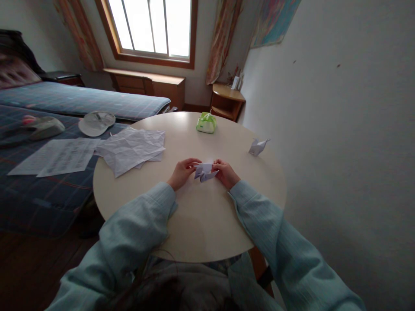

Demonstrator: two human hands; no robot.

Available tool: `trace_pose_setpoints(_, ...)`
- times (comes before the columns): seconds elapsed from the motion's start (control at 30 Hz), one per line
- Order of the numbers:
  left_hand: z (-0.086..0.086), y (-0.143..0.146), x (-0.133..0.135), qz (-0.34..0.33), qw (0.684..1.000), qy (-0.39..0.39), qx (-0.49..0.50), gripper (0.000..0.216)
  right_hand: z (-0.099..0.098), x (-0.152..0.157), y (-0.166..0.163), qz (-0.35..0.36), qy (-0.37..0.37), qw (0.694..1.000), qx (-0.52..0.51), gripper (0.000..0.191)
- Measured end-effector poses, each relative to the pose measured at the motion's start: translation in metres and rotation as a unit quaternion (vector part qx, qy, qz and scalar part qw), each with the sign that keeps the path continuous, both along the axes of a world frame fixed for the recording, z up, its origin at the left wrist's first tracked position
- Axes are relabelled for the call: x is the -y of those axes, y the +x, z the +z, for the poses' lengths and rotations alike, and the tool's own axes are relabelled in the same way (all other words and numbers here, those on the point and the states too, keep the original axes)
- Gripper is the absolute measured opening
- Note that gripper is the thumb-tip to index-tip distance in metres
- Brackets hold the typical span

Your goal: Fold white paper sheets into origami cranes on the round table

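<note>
Just over the middle of the round cream table (194, 229), a folded white paper figure (204, 171) is held between my two hands. My left hand (183, 172) pinches its left side with thumb and fingertips. On the opposite side, my right hand (226, 172) has its fingers closed on the paper's right edge. The figure has pointed folds, like an origami bird. A second folded paper bird (258, 147) stands on the table to the right, apart from my hands.
Crumpled white sheets (131, 147) overlap the table's left edge. A green tissue pack (206, 122) stands at the back. Printed sheets (65, 156) and a white cap (96, 123) lie on the bed to the left. A wall (343, 142) rises close on the right.
</note>
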State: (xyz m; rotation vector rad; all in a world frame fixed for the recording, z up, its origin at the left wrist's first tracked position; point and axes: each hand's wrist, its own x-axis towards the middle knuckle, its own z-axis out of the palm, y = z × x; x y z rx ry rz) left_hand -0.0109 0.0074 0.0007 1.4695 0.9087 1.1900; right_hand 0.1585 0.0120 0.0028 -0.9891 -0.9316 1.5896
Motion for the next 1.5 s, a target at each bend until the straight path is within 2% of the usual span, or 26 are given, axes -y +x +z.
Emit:
trace_pose_setpoints(0.3, -0.0055, -0.0008, -0.0013, 0.039, 0.997, 0.045, -0.055, 0.023, -0.0005, -0.0016, 0.0038, 0.063, -0.008, 0.998, -0.005, 0.020)
trace_pose_setpoints(0.57, 0.0002, -0.0004, 0.0024, 0.073, 0.989, 0.070, -0.105, 0.021, 0.0019, -0.0002, 0.0070, 0.124, -0.020, 0.991, 0.036, 0.021)
trace_pose_setpoints(0.73, 0.0000, -0.0011, 0.0024, 0.066, 0.987, 0.081, -0.126, 0.022, 0.0034, 0.0006, 0.0073, 0.142, -0.026, 0.988, 0.049, 0.019)
trace_pose_setpoints(1.0, 0.0004, -0.0016, 0.0019, 0.037, 0.990, 0.062, -0.121, 0.024, 0.0011, 0.0016, 0.0033, 0.081, -0.023, 0.995, 0.047, 0.019)
trace_pose_setpoints(1.23, -0.0016, -0.0031, -0.0017, 0.057, 0.995, 0.020, -0.074, 0.028, 0.0017, 0.0022, 0.0016, -0.007, 0.000, 0.997, 0.072, 0.022)
trace_pose_setpoints(1.5, -0.0034, -0.0028, -0.0064, 0.059, 0.998, -0.006, -0.004, 0.027, 0.0054, 0.0048, 0.0014, -0.007, 0.078, 0.995, 0.065, 0.019)
